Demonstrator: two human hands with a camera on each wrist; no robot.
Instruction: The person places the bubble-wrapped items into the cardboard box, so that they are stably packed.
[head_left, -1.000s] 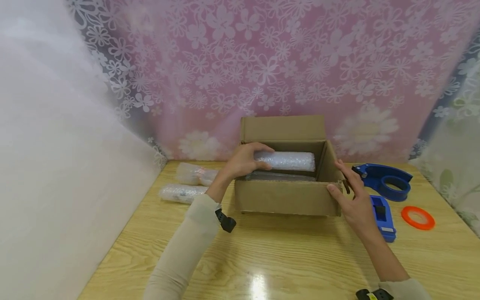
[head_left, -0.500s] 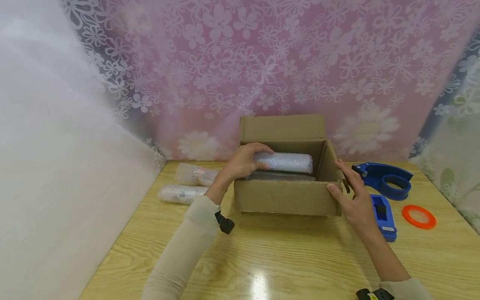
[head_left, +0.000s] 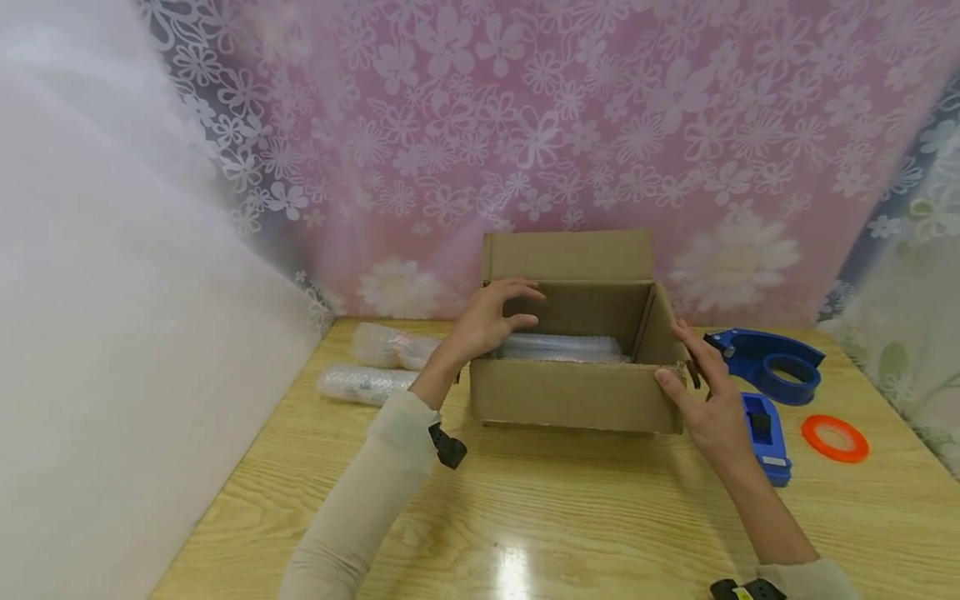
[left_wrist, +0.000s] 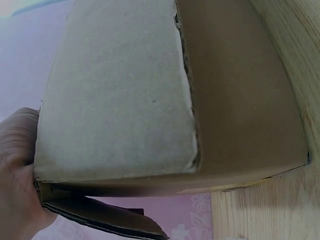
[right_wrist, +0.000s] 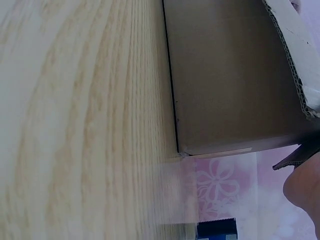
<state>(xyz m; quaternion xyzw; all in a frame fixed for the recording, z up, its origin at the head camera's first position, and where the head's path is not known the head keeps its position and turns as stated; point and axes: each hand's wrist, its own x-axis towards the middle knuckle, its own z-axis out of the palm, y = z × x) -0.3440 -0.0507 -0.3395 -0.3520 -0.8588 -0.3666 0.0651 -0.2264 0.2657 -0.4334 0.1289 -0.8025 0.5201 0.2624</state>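
An open cardboard box (head_left: 573,396) stands on the wooden table (head_left: 570,517). Its rear flap is upright. A bubble-wrapped roll (head_left: 562,346) lies low inside it on top of other wrapped contents. My left hand (head_left: 495,321) hovers over the box's left end with its fingers loosely curved and holds nothing. My right hand (head_left: 701,400) rests with straight fingers against the box's right front corner. In the left wrist view the box's side (left_wrist: 120,100) fills the picture, with part of my left hand (left_wrist: 15,170) at its edge. In the right wrist view the box (right_wrist: 225,75) stands on the wood.
Two bubble-wrapped bundles (head_left: 390,346) (head_left: 363,383) lie on the table left of the box. A blue tape dispenser (head_left: 772,362), a second blue tool (head_left: 765,425) and an orange tape ring (head_left: 835,437) lie to the right. A white wall (head_left: 112,333) stands at left and a floral curtain (head_left: 525,150) behind.
The bubble-wrapped roll has gone down into the box and my left hand has let go of it, lifting slightly with fingers spread. My right hand has stayed at the corner.
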